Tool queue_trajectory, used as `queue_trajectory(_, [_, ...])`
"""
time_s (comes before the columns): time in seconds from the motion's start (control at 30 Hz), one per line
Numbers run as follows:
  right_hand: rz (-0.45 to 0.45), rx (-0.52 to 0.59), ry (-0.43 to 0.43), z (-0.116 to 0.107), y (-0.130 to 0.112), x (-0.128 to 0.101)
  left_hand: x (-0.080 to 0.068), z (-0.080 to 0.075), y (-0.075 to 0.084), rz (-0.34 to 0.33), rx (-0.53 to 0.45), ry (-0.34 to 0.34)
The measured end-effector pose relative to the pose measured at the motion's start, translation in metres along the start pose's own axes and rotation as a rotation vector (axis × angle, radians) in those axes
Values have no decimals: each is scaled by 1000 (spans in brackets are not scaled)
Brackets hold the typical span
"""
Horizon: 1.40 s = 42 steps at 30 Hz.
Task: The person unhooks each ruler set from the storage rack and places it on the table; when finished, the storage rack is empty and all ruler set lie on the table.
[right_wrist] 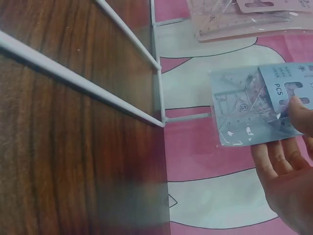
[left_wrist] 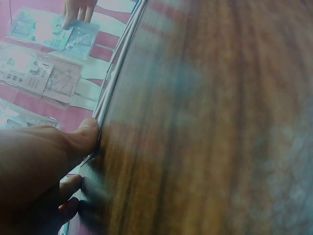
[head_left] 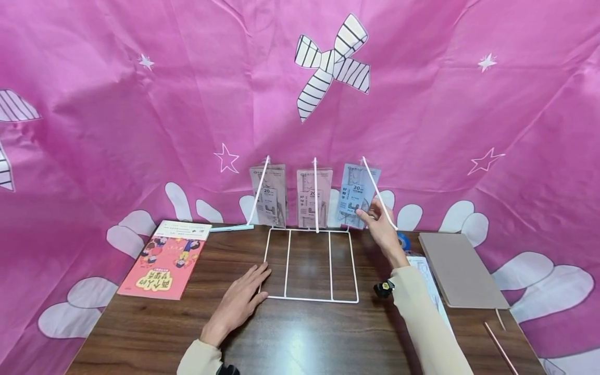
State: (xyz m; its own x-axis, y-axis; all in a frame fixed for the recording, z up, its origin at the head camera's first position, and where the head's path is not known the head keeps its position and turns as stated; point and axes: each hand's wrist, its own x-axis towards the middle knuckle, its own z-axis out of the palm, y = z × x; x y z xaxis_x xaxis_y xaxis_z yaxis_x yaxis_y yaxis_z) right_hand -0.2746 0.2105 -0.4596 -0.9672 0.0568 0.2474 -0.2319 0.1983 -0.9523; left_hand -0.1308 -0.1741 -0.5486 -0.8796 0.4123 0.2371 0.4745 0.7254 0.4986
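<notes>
A white wire rack (head_left: 309, 265) lies on the wooden table (head_left: 300, 338), with three thin rods rising at its back. Behind it stand three ruler-set packets: a greyish one (head_left: 269, 195), a pink one (head_left: 313, 198) and a blue one (head_left: 357, 195). My right hand (head_left: 371, 212) pinches the blue packet (right_wrist: 252, 110) at its lower edge, thumb (right_wrist: 301, 115) on the front and fingers (right_wrist: 276, 159) behind. My left hand (head_left: 261, 284) lies flat on the table at the rack's front left corner. Its thumb (left_wrist: 84, 137) touches the white wire (left_wrist: 115, 78).
A pink booklet (head_left: 164, 260) lies at the left, with a pale blue stick (head_left: 232, 227) behind it. A tan notebook (head_left: 457, 268), a blue tape roll (head_left: 403, 241) and a thin pink stick (head_left: 499, 346) sit at the right. Pink patterned cloth (head_left: 140, 130) closes in the back and sides.
</notes>
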Motion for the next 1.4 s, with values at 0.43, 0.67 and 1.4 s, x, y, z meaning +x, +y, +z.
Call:
queue_trajectory(0.43, [-47,66,-10,-4,21,-15,0,9,-9,39,10,43])
queue_trajectory(0.67, [-96,51,-25,-11,20,-29,-1,12,-13,50,5,57])
queue_trajectory(1.4, [-146,13,-60,-31,8,-88,-1,8,-14,4,-24,-12])
